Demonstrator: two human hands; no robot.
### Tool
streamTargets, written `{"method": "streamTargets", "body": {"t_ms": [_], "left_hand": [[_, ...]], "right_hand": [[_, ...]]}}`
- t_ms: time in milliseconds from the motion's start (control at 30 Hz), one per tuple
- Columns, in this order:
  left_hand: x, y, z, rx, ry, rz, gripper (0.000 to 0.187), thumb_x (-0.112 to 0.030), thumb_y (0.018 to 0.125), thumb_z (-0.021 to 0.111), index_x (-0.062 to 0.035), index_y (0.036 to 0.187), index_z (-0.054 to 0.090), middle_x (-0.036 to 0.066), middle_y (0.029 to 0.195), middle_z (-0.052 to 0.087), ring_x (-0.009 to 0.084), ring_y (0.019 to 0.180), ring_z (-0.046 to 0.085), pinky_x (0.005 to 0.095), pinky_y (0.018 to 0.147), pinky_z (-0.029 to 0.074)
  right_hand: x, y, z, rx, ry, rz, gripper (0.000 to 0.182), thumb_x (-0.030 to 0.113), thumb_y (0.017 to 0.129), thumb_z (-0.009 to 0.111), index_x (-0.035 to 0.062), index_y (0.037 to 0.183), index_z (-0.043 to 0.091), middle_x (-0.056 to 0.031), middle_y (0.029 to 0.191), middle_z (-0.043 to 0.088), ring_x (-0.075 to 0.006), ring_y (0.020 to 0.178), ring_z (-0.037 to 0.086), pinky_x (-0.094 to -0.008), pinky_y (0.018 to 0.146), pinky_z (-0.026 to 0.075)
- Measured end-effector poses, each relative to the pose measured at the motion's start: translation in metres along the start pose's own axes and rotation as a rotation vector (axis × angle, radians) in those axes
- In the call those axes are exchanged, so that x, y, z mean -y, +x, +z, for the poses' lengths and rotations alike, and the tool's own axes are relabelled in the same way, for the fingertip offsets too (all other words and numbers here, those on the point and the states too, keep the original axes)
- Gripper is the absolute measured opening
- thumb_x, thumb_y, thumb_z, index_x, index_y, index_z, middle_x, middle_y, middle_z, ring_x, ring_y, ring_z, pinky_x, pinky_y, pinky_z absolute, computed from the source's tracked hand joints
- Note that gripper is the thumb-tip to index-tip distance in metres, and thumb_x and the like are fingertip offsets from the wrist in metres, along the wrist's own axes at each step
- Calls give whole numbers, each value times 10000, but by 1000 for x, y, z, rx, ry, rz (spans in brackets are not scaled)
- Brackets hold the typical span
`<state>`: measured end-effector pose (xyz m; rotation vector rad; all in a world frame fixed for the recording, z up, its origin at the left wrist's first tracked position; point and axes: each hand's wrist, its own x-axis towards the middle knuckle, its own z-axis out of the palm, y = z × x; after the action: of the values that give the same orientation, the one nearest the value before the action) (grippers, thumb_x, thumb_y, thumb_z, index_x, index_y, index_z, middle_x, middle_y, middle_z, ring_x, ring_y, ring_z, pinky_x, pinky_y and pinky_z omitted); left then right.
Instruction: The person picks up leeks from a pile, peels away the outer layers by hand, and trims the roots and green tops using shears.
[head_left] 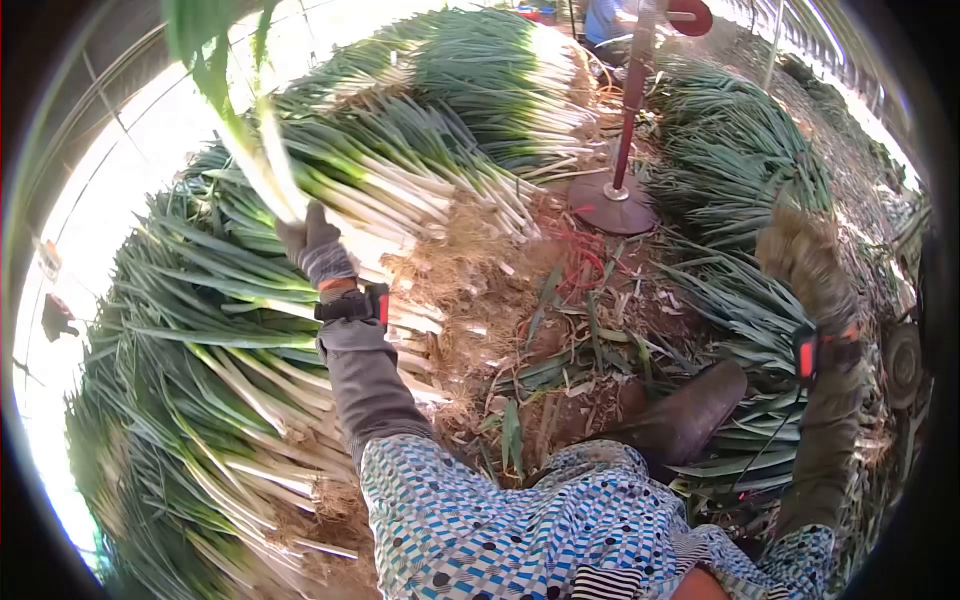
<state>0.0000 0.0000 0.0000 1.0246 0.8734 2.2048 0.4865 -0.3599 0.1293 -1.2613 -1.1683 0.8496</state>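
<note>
My left hand (318,246), in a grey work glove, is closed around the lower white ends of a few long green onions (262,165). They stand tilted upward, their green tops leaving the upper edge of the view and slightly blurred. Under and beside that hand lies a big heap of green onions (220,345), white stalks and roots turned toward the middle. At the right, my right hand (803,262) is gloved and smeared by motion, so its fingers cannot be made out. It is over the edge of another green onion pile (735,150).
A dark red pole on a round base (612,203) stands between the piles. Red string (583,255) and leaf scraps litter the soil around it. My boot (690,415) rests near the right-hand onions. Part of another person (605,20) shows at the top.
</note>
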Motion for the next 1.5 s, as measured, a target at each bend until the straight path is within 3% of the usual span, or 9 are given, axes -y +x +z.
{"method": "streamTargets", "body": {"t_ms": [100,200,333,700,833,967,1100,1367,1500], "left_hand": [[69,24,-107,-265,220,-608,697,-355,804,667,-58,1349,348,190,1146,547,242,884,585,380,740,491],[123,36,-178,366,1142,-433,469,-289,802,642,-61,1182,488,182,1122,566,241,910,590,367,749,491],[143,29,-146,-346,537,-692,489,-311,781,659,4,1120,504,212,1039,596,308,892,608,421,694,490],[88,20,-119,-212,1155,-526,543,-302,828,577,36,1222,415,245,1112,553,337,915,597,416,745,483],[42,-52,-78,-73,1711,-133,773,-386,837,528,-24,1419,170,207,1468,175,347,1312,286,449,1049,265],[88,-99,-83,388,1397,640,682,-371,851,553,-14,1376,303,221,1411,303,381,1282,316,480,1035,288],[88,-198,-10,692,1425,613,709,-285,820,561,4,1390,255,218,1446,243,403,1303,280,501,1073,222],[-20,-447,169,1922,-84,-10,403,-190,864,591,-5,1206,488,121,1027,568,220,918,548,334,801,457],[-167,-577,163,2000,-572,-1370,404,-10,811,630,-46,1180,471,19,958,507,140,842,492,284,761,458]], "right_hand": [[-90,-32,-25,-220,-202,197,497,391,836,606,78,1209,505,-13,914,573,-131,760,533,-285,646,450],[-112,-66,-5,-469,6,545,423,355,854,565,82,1174,526,-22,914,576,-136,748,539,-278,612,456],[-125,-122,-60,-624,-39,423,385,389,869,542,106,1130,531,-11,839,563,-116,662,521,-258,525,423],[-232,-433,-106,-1429,544,491,250,343,840,584,137,981,572,-3,727,561,-99,640,546,-280,471,426],[-280,-487,-54,-1367,790,485,228,308,831,584,127,969,573,-7,735,565,-102,635,551,-283,463,434],[-310,-502,-7,-1341,958,315,207,274,822,584,117,957,575,-12,743,569,-105,629,555,-286,455,442],[-308,-515,19,-1365,965,77,187,239,813,584,107,945,576,-17,752,573,-108,624,560,-289,446,450],[-166,-453,67,-1770,340,167,163,209,840,585,56,897,596,2,733,565,-88,614,533,-262,506,439],[-109,-392,66,-1471,-214,470,217,225,820,608,64,961,641,-9,683,573,-88,606,519,-277,535,423]]}}
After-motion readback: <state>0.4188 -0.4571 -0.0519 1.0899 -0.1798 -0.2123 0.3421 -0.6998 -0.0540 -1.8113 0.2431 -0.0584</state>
